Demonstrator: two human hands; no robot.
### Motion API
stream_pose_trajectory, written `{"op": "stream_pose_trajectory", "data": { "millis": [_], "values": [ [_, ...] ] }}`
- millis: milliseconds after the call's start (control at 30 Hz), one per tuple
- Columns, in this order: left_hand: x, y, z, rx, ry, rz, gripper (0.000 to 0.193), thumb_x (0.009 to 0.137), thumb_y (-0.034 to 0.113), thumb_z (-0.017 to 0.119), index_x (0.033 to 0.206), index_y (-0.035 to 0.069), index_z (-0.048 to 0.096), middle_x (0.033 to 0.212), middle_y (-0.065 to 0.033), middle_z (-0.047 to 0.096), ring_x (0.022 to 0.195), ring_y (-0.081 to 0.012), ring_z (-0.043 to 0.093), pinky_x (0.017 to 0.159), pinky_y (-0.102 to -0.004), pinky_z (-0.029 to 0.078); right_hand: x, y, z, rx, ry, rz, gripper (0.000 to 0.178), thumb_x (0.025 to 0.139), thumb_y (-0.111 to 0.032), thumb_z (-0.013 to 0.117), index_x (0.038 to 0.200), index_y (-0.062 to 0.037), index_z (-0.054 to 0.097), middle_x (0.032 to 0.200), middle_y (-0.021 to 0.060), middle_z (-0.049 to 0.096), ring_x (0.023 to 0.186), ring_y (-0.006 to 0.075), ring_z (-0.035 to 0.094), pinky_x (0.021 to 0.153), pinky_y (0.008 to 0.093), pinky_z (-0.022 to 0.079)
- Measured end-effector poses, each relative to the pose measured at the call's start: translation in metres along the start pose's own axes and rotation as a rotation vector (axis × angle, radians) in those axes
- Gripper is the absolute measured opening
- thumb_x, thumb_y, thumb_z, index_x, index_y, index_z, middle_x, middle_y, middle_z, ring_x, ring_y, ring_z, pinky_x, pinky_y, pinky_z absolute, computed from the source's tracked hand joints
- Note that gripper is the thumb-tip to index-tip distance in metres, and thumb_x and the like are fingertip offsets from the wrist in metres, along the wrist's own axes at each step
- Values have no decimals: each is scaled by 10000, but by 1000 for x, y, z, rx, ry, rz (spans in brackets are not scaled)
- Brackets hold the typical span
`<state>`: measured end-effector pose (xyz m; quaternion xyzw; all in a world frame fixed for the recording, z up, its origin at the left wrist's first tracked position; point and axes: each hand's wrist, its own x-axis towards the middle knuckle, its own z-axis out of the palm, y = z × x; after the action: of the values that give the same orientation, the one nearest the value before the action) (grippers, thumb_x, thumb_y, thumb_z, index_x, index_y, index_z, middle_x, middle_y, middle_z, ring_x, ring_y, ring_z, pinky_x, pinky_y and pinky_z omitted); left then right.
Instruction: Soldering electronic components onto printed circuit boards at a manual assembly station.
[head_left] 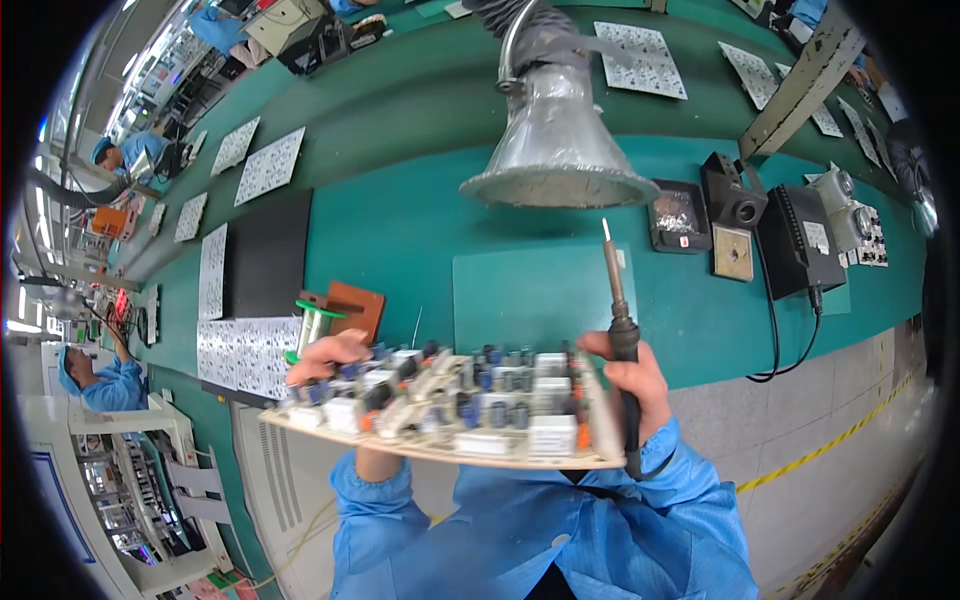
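A circuit board [465,408] crowded with capacitors, white blocks and other parts is held up in front of me, slightly blurred. My left hand [332,357] grips its left end, with the fingers over the far edge. At the other end my right hand [645,385] is closed around a soldering iron [622,335], tip pointing up and away. Its thumb and fingers also rest by the board's right edge; whether they bear its weight I cannot tell. Just beyond my left hand stands a solder wire spool [314,328] with green rims on a brown holder [356,306].
A metal fume hood [553,150] hangs over the green bench [400,230]. Right of it are a dark tray [680,235], a tip-cleaning sponge tray [733,253] and a black soldering station [800,240] with its cable. White-printed boards [250,350] lie left. Co-workers [100,375] sit farther off.
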<state>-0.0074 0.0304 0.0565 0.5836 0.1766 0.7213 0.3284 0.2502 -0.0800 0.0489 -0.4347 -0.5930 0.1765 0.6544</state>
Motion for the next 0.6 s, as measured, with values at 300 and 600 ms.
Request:
{"op": "stream_pose_trajectory", "data": {
  "millis": [300,600],
  "values": [
    [152,-12,-75,688,159,-120,285,834,105,672,1057,-27,555,975,-102,651,814,-130,599,691,-258,493,-13,37,-48,-209,127,43,444,779,75,577,1191,-40,457,1154,253,554,938,294,574,840,404,467],
    [246,-172,-21,1469,-13,-434,776,662,551,742,1115,-59,582,1006,-236,649,956,-349,630,869,-403,470,-26,51,-48,-296,123,96,382,824,17,579,1187,-38,474,1157,238,562,880,258,576,796,376,479]
  ]
}}
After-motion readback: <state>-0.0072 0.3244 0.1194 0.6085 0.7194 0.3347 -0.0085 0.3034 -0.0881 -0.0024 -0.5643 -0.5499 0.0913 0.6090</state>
